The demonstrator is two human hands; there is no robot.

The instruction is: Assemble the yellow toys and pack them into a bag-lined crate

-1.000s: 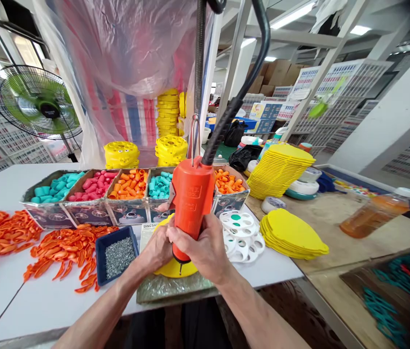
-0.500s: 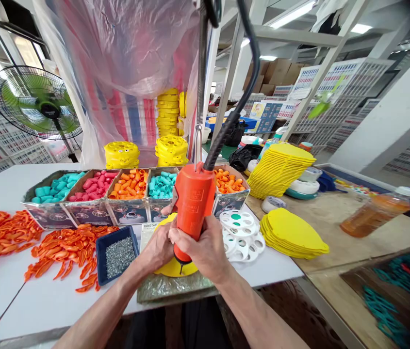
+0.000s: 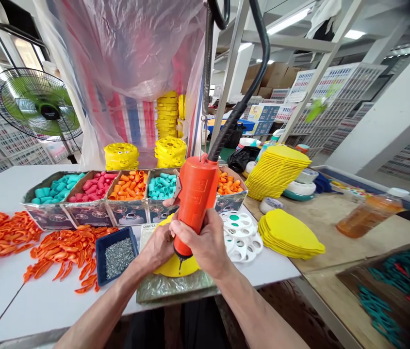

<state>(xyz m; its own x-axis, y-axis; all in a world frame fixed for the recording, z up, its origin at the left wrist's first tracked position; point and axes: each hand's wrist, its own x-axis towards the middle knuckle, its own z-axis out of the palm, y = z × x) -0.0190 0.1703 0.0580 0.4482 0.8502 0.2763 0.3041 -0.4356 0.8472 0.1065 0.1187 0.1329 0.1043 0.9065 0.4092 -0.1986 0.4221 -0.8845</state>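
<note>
An orange electric screwdriver [image 3: 198, 186] hangs from a spring and hook, tilted with its bit pointing down. My right hand [image 3: 212, 245] is wrapped round its lower body, a finger reaching across to the lever on its left side. Below lies a yellow plastic plate [image 3: 185, 268] on a plastic-wrapped pad [image 3: 168, 289]; the bit tip shows just over it. My left hand [image 3: 158, 248] is closed at the plate's left side, thumb near the screwdriver. Its fingertips are partly hidden behind the tool. Left of it stands a dark blue tray [image 3: 100, 264] of small screws.
Boxes of teal, pink and orange plastic pieces [image 3: 128, 184] line the back. Orange parts [image 3: 62, 249] lie in heaps at left. White perforated discs [image 3: 243, 237] and yellow plate stacks [image 3: 288, 232] are at right, near a bottle [image 3: 372, 213]. A fan [image 3: 48, 109] stands behind.
The screwdriver has risen slightly and shifted a little right at its top, leaning more, with my right hand still round it. My left hand stays at the plate.
</note>
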